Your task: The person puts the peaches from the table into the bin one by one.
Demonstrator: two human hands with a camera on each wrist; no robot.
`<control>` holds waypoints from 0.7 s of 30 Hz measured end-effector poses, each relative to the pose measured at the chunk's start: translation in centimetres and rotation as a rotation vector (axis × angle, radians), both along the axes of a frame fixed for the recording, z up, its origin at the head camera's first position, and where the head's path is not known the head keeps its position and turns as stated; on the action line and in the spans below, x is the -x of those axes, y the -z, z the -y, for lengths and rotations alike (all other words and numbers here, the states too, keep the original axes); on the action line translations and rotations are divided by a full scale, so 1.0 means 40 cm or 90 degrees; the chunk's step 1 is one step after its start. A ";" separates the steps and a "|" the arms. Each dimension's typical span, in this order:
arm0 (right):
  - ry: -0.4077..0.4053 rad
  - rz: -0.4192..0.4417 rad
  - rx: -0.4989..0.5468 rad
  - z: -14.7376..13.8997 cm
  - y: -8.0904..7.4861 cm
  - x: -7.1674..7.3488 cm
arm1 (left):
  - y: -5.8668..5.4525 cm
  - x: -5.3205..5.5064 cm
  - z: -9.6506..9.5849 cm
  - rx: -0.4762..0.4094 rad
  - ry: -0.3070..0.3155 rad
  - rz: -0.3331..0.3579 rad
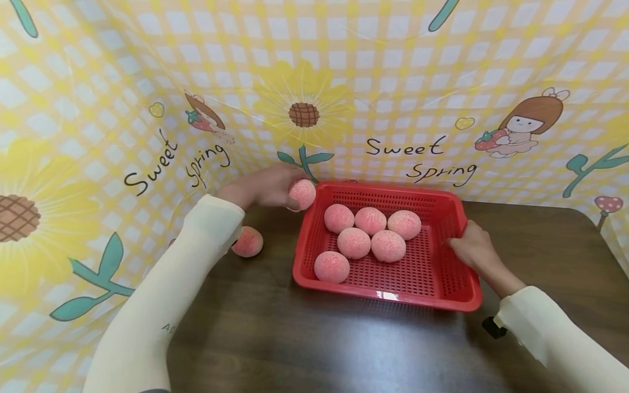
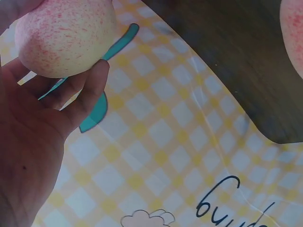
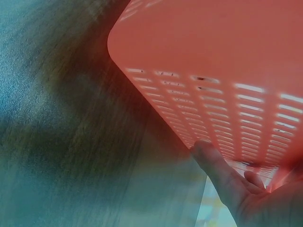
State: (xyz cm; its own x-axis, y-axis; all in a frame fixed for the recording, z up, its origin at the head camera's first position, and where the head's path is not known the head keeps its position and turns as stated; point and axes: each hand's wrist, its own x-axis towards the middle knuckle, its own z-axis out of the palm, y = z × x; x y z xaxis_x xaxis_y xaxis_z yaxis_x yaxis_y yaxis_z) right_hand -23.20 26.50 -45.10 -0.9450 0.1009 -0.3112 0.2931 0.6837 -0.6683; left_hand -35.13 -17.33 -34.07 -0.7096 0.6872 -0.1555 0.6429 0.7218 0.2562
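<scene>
My left hand [image 1: 275, 186] grips a pink peach [image 1: 302, 194] at the back left corner of the red plastic basket [image 1: 417, 299]. In the left wrist view, the fingers curl under the pale, red-speckled peach [image 2: 66, 38]. At the basket's right end, my right hand [image 1: 473, 245] holds the rim, thumb over the inner side. The right wrist view has that hand [image 3: 236, 194] low against the slotted basket wall [image 3: 213, 42]. Several peaches [image 1: 355, 243] lie inside the basket, mostly toward its left and back. Another peach [image 1: 248, 242] rests on the table, partly behind my left sleeve.
A dark brown wooden table [image 1: 275, 338] lies under the basket. Yellow-and-white checked cloth [image 1: 344, 82] with flowers and lettering hangs along the back and left sides, close behind the basket. Near the right cuff is a small black object [image 1: 493, 327].
</scene>
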 end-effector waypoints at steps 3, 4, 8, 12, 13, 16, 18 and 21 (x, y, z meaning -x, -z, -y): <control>0.001 0.001 0.001 0.001 -0.001 0.000 | -0.009 -0.010 -0.014 0.001 0.000 0.004; 0.001 0.002 0.001 0.001 -0.001 -0.001 | -0.011 -0.013 -0.019 0.004 0.000 0.004; 0.003 0.008 0.003 0.003 -0.004 -0.002 | -0.017 -0.026 -0.041 0.001 0.015 0.012; 0.002 0.010 0.004 0.004 -0.005 -0.003 | -0.023 -0.044 -0.063 0.020 0.038 0.011; 0.003 0.010 0.005 0.004 -0.005 -0.003 | -0.024 -0.048 -0.069 0.026 0.049 0.006; 0.003 0.007 0.004 0.004 -0.003 -0.003 | -0.022 -0.061 -0.088 0.031 0.071 0.001; 0.003 0.005 0.005 0.005 -0.003 -0.003 | -0.021 -0.071 -0.101 0.030 0.084 -0.004; 0.004 0.002 0.005 0.004 -0.002 -0.003 | -0.019 -0.085 -0.118 0.018 0.100 -0.004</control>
State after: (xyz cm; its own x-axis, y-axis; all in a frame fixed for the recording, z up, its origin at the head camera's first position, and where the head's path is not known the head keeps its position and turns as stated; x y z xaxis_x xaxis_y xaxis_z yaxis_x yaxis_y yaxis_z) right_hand -23.09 26.33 -45.01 -0.9433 0.1037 -0.3153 0.2993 0.6766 -0.6728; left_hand -31.71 -12.60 -33.33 -0.5945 0.7854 -0.1722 0.7501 0.6189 0.2332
